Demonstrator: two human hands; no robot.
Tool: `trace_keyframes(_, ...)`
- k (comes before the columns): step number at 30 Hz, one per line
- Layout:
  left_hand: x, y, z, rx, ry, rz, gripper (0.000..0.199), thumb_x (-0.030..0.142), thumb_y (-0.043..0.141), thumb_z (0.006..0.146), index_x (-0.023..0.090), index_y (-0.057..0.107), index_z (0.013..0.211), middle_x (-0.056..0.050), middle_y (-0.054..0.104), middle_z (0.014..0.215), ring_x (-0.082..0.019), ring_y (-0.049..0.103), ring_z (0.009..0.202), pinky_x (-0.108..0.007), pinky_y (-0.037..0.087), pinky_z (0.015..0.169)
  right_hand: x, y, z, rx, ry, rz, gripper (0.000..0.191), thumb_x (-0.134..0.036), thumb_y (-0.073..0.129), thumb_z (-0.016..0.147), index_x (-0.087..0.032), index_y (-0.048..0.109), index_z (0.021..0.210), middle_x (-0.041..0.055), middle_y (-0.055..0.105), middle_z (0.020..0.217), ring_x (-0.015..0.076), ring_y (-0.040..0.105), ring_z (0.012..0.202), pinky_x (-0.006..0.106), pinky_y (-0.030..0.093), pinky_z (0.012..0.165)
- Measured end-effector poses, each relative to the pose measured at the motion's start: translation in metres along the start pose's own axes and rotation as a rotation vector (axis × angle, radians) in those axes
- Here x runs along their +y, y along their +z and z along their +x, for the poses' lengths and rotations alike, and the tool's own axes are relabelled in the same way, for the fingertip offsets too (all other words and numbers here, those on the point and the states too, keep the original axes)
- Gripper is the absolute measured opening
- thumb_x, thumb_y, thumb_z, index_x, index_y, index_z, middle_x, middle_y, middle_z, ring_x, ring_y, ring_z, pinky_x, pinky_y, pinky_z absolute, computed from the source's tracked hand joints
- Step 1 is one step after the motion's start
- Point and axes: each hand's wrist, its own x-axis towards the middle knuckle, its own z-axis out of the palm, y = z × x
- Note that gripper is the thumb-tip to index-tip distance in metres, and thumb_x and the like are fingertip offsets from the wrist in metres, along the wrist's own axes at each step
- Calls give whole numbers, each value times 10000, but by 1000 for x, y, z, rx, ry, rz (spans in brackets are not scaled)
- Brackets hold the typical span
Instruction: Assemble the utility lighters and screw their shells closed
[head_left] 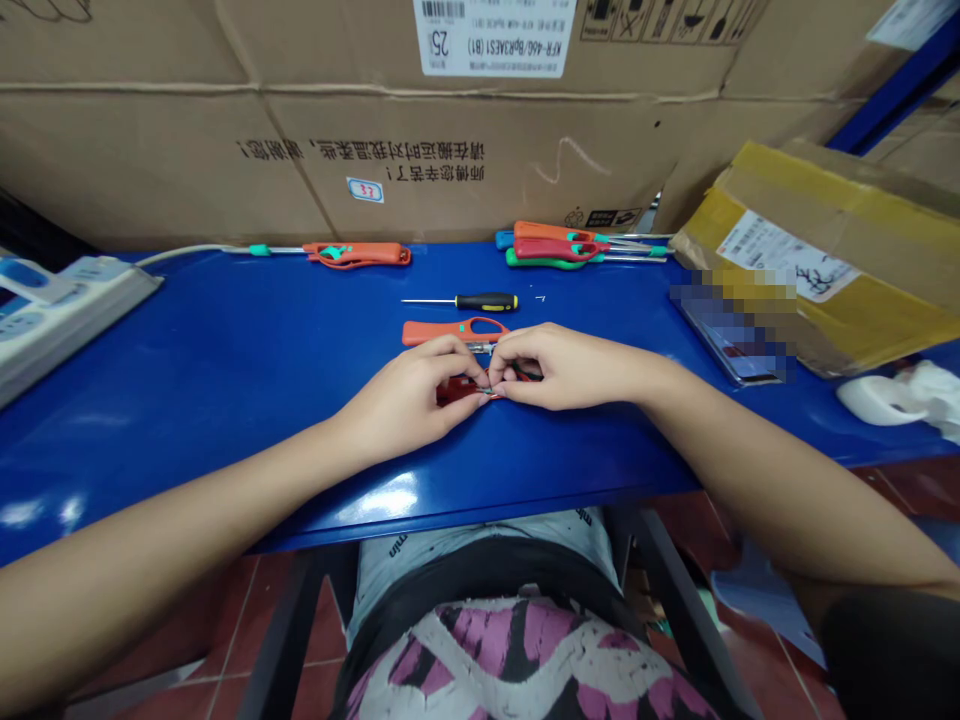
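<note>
Left hand (409,395): fingers curled, thumb and index drawn together in a pinch on a small thin part (489,391), which is mostly hidden by the fingertips.
Right hand (559,365): also curled, its thumb and index nearly closed on the same part, right beside the left fingertips.
Red-orange lighter casing (454,390): on the blue table (247,375), below the meeting fingers and partly covered by them.
Orange casing half (431,331): lying flat just beyond the hands, its looped end to the right.
Screwdriver (487,301): black and yellow handle, blade pointing left, beyond the casing half.
Back of the table: an orange lighter (367,255) at left; a cluster of lighters (555,243), orange, red, green and blue, at right.
Right side: a phone (727,325), partly pixelated, against a yellow-taped carton (855,290).
Left edge: a white power strip (82,310).
</note>
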Motion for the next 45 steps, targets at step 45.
trace_keyframes(45,-3,1,-2,4,8,1,153,269,655,933,208,731,1051,-51,662,1056,-190,663,975,-348,533,911,2,-17,-8,32,-147,-142,141,-121,629,849,-156,766,847,12,734,761,121,612,653,250,412,659)
